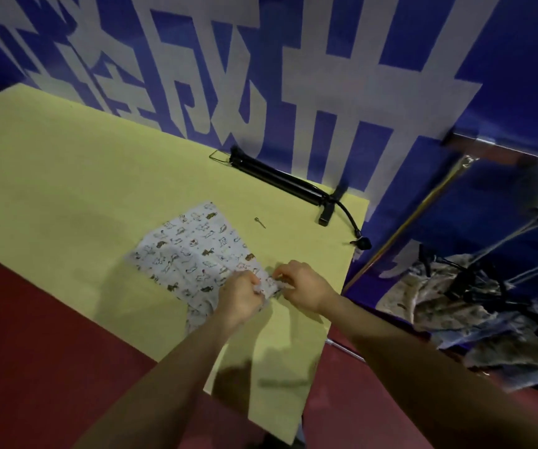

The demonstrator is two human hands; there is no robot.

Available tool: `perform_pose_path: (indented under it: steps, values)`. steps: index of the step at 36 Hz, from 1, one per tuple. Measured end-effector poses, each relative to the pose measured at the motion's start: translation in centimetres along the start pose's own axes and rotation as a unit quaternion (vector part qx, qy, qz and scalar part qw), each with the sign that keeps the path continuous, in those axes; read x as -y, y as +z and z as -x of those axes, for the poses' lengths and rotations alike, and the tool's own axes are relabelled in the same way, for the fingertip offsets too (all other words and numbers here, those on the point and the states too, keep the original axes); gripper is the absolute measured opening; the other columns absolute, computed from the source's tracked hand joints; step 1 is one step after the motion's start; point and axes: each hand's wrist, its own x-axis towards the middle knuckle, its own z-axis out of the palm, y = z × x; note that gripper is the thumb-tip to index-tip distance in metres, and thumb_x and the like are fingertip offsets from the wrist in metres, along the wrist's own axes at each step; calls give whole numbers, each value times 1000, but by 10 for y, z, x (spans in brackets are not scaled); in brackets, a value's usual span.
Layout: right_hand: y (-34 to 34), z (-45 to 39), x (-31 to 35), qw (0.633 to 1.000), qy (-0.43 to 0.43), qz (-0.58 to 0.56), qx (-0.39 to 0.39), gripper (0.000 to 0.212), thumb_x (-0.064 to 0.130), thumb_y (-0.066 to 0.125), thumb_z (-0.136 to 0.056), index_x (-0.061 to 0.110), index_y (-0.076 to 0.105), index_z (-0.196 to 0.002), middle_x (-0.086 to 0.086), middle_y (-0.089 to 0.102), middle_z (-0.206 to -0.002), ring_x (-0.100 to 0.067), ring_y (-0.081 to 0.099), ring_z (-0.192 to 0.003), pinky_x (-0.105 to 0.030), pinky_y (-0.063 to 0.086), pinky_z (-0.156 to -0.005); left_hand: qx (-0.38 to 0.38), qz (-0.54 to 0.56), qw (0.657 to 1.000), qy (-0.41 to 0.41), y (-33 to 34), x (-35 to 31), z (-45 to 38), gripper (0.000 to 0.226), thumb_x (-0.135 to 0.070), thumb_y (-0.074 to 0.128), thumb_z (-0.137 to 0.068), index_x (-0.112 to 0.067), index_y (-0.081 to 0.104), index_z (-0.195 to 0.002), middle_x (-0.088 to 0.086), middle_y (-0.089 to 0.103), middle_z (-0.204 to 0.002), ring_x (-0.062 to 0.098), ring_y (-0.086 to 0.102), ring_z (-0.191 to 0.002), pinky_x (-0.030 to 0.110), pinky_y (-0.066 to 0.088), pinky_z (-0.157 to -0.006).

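This looks like a show booth or a work corner, not a home. The wall is a big blue banner [503, 76] with huge white letters, held up by metal poles [423, 207]. A yellow table [67, 173] stands on a red floor [34, 335], with a black pump [280, 179] on it.

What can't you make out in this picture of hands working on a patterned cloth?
Head view: the cloth corner, covered by the left hand and right hand gripping it.
Head view: the small metal thing on the table, too small to identify.
Head view: the banner lettering, cut off by the top edge.
Head view: the heap on the right, blurred and dark.
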Motion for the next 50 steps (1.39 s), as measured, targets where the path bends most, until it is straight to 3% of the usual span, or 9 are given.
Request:
perform_pose_path:
  steps: [4, 8, 15, 18, 22, 28, 32, 38, 50]
  values:
    - [14, -8, -4, 999, -27, 27, -4, 35, 19, 64, -83, 13, 60, -117, -12, 55, -114, -32, 50, -103, -35, 36, -89, 28, -100, 994, 17, 4, 6, -5, 53, -35, 66, -81, -16, 47, -127, 6, 42, -131, 25, 36, -128, 36, 32, -106]
    - [20, -16, -3, 999, -11, 32, -36, 26, 26, 60, -86, 21, 62, -112, -5, 54, -113, -27, 47, -106, -33, 31, -89, 16, -117, 992, 50, 0, 10, -11, 45, -36, 63, -83, -17, 51, -122, 6, 46, -127, 25, 37, -125, 34, 32, -101]
    - [12, -37, 11, 995, 6, -14, -102, 16, 32, 46, -97, 21, 58, -97, 5, 52, -91, -20, 52, -93, -33, 27, -84, -13, -86, 987, 133, -29, 7, -18, 36, -20, 52, -90, -11, 41, -123, 4, 47, -112, 22, 53, -95, 28, 43, -67]
    - [7, -47, 22, 991, 9, -62, -114, 15, 28, 46, -98, 16, 55, -94, 2, 61, -84, -20, 55, -77, -37, 39, -81, 4, -134, 973, 186, -45, 2, -24, 36, -13, 52, -90, -12, 32, -121, 3, 43, -107, 17, 48, -73, 21, 27, -48]
    - [2, -63, 32, 982, 31, -117, -143, 13, 23, 49, -97, 12, 55, -92, -4, 63, -83, -22, 59, -75, -37, 45, -68, 31, -226, 948, 221, -64, 5, -43, 39, -3, 51, -87, -14, 39, -123, 7, 48, -118, 25, 56, -93, 33, 46, -65]
    - [-7, -90, 41, 968, 81, -167, -168, 20, 30, 51, -96, 15, 64, -95, 0, 64, -89, -17, 59, -83, -34, 47, -75, 2, -226, 955, 192, -90, 18, -72, 59, 2, 46, -86, -20, 37, -140, 5, 48, -132, 27, 51, -116, 38, 50, -78]
    - [-13, -111, 41, 948, 135, -192, -214, 27, 27, 45, -99, 9, 65, -106, -9, 64, -109, -24, 58, -99, -36, 46, -87, -48, -175, 974, 136, -114, 21, -88, 56, 4, 45, -86, -16, 41, -138, 4, 47, -134, 23, 55, -113, 30, 44, -70]
    - [-10, -144, 31, 958, 212, -47, -187, 26, 18, 54, -92, 10, 61, -116, -14, 59, -117, -30, 55, -105, -39, 47, -92, -91, -137, 980, 111, -153, 27, -118, 48, -2, 46, -89, -17, 43, -135, 6, 41, -131, 28, 57, -90, 33, 40, -58]
    - [2, -158, 32, 948, 250, 0, -199, 21, 19, 47, -96, 5, 60, -105, -16, 57, -111, -32, 50, -103, -38, 39, -87, -18, -114, 977, 181, -155, 16, -136, 69, 2, 48, -84, -20, 30, -146, 4, 43, -130, 23, 54, -99, 31, 41, -60]
